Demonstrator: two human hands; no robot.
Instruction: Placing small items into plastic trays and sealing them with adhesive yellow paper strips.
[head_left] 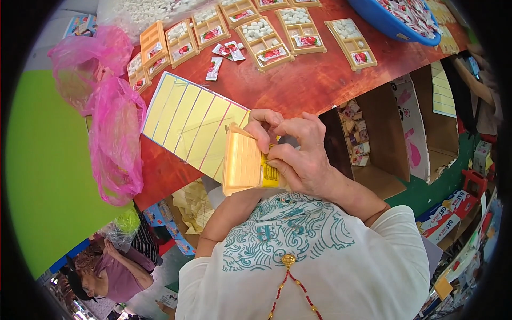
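In front of my chest, a peach-orange plastic tray (pixel 241 164) is tipped on edge, its ribbed outer face showing. My left hand (pixel 260 131) grips it from behind, fingers curled over its upper edge; the tray hides most of that hand. A yellow label (pixel 271 172) with dark print lies along the tray's side. The fingers of my right hand (pixel 305 154) are pinched together against this label. Just beyond the tray, a sheet of yellow label strips (pixel 192 120) lies on the red table (pixel 266 88).
Compartment trays (pixel 308 48) with white pieces and red-printed sachets line the far side. Loose sachets (pixel 214 68) lie nearby. A blue basin (pixel 368 21) of sachets is at far right, a pink plastic bag (pixel 114 133) at left. Cardboard boxes (pixel 384 128) stand right; another person (pixel 120 274) is lower left.
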